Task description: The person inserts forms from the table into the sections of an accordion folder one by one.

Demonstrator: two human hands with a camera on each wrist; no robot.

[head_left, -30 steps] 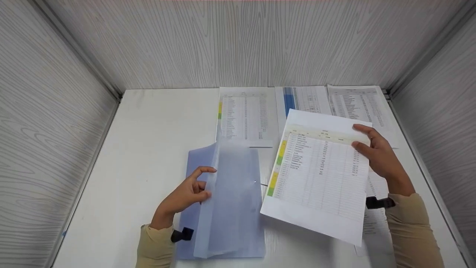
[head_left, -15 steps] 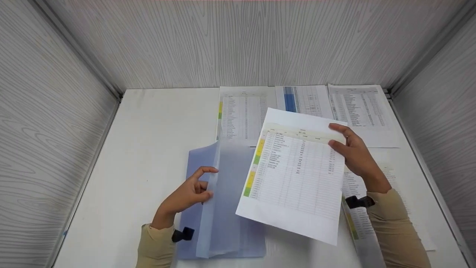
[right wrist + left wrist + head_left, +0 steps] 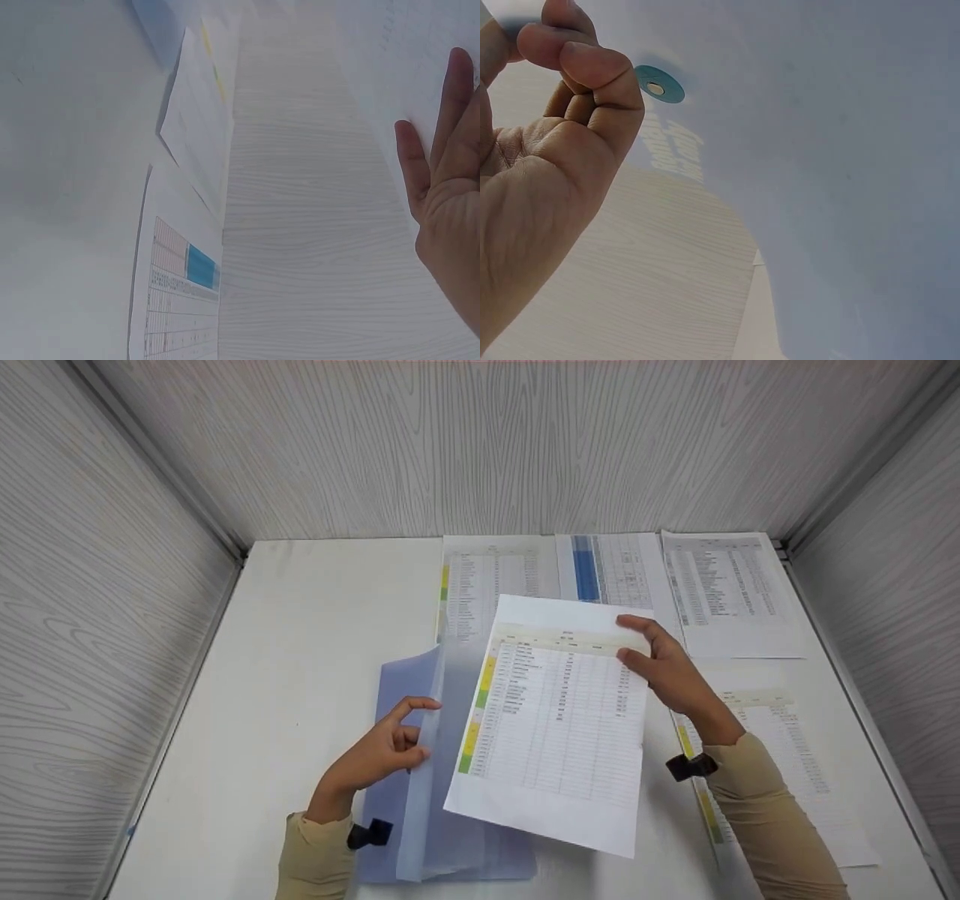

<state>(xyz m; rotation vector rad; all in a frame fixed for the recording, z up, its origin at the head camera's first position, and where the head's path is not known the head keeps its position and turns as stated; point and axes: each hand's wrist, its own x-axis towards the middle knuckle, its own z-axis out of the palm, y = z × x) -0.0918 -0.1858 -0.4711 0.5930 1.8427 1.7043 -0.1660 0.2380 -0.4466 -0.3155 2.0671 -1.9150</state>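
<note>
A translucent bluish plastic document folder (image 3: 401, 682) lies on the white table, its top flap lifted. My left hand (image 3: 382, 754) pinches the flap's edge between thumb and fingers; in the left wrist view a round teal snap button (image 3: 660, 84) shows on the plastic beside the fingers. With thumb and fingers at its upper right edge, my right hand (image 3: 671, 675) holds a printed sheet (image 3: 555, 765) with yellow and green marks. That sheet is tilted above the folder and covers part of its right side. In the right wrist view, fingers (image 3: 414, 161) of the right hand lie against the paper.
Along the back edge lie several printed sheets: one with yellow and green marks (image 3: 472, 585), one with a blue column (image 3: 585, 570), and one at the right (image 3: 735, 585). Another sheet (image 3: 795, 765) lies by my right forearm. Grey wood-grain panels (image 3: 495, 450) enclose the table.
My right hand has carried the printed sheet leftward until it overlaps the folder, uncovering the sheet at the right. My left hand keeps the flap raised almost unmoved.
</note>
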